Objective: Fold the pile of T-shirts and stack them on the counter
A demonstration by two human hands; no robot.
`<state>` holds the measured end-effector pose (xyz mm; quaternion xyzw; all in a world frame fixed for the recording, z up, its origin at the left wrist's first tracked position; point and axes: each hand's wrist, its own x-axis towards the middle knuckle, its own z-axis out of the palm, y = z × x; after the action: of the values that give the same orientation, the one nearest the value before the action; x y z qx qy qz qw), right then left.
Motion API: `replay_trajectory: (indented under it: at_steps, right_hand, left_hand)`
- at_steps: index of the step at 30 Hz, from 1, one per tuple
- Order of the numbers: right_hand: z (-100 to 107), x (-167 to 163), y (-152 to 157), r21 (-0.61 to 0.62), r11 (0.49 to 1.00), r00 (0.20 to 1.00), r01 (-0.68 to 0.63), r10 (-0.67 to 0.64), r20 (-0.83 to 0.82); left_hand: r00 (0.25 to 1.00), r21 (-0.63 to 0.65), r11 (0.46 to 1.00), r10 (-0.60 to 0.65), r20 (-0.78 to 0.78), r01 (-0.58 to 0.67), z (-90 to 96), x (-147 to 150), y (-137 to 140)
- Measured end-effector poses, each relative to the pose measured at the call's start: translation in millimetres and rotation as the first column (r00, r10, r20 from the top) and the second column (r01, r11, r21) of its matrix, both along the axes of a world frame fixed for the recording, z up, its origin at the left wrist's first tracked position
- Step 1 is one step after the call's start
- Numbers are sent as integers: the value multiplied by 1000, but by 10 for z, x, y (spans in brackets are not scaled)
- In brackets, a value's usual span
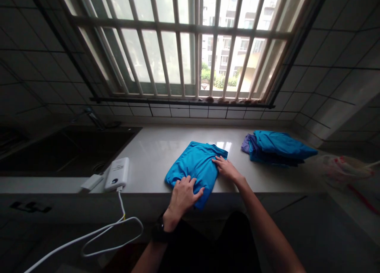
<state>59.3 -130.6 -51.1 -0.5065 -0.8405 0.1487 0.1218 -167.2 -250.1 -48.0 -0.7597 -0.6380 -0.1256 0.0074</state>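
A blue folded cloth, perhaps a garment (192,162), lies on the white countertop (151,146), with one corner hanging over the front edge. My left hand (184,191) rests on its near part, fingers bent a little and thumb spread to the right. On the cloth's right edge lies my right hand (225,167), palm down with its fingers stretched out. Neither hand grips the fabric. A dark watch (162,227) is on my left wrist.
At the right stands a stack of folded blue and purple cloths (276,146), beside a clear plastic bag (341,168). To the left are a white power bank (117,173) with a cable, a small white block (92,182) and a dark sink (65,150). A barred window (196,27) is behind.
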Motion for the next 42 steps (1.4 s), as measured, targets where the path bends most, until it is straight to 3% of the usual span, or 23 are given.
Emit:
replay_trajectory:
  at_steps: [4, 7, 10, 13, 17, 21, 23, 25, 27, 29, 32, 35, 39, 42]
  right_hand:
    - [-22, 76, -342, 95, 978, 971, -183, 195, -140]
    - [-187, 98, -780, 95, 941, 938, -326, 334, -93]
    - [-418, -3, -1095, 179, 949, 966, -258, 252, 54]
    - [-596, -158, -1193, 333, 935, 993, -118, 106, 55]
    - [-521, -255, -1084, 364, 931, 985, -34, 93, -144]
    - [-153, -239, -713, 196, 968, 913, 154, -64, -402]
    - [-10, -231, -459, 120, 948, 856, 294, -206, -474]
    - [27, -235, -230, 101, 889, 809, 448, -355, -468]
    - [-39, -243, -74, 95, 857, 815, 506, -440, -377]
    - [-154, -243, -3, 83, 869, 848, 488, -449, -281]
    - [-290, -225, 8, 90, 891, 877, 445, -413, -244]
    - [-325, -207, 1, 108, 893, 881, 436, -398, -257]
    - [-315, -206, 9, 97, 888, 862, 449, -402, -310]
    - [-321, -206, 6, 91, 883, 844, 460, -403, -353]
  left_hand:
    - [978, 75, 975, -209, 25, 207, -136, -375, -94]
    - [954, 78, 951, -298, -6, 298, -359, -592, -146]
    - [958, 89, 954, -287, 5, 285, -452, -645, -157]
    - [954, 22, 957, -291, 76, 291, -321, -665, -111]
    - [952, -29, 967, -244, 184, 253, 96, -754, 51]
    - [965, 161, 980, -154, 214, 121, 547, -648, 432]
    - [977, 268, 963, -74, 200, 18, 643, -465, 685]
    - [987, 294, 955, -18, 158, -30, 581, -258, 916]
    - [995, 176, 984, -24, 94, 8, 378, -98, 1078]
    - [996, 38, 999, -36, 79, 33, 121, -28, 1159]
    - [990, -7, 998, -62, 124, 63, -139, -65, 1173]
    - [986, -2, 1000, 13, 164, -13, -125, -115, 1133]
    - [910, -100, 933, 358, 207, -345, 64, -6, 1077]
    - [888, -185, 905, 415, 195, -383, 131, 151, 1068]
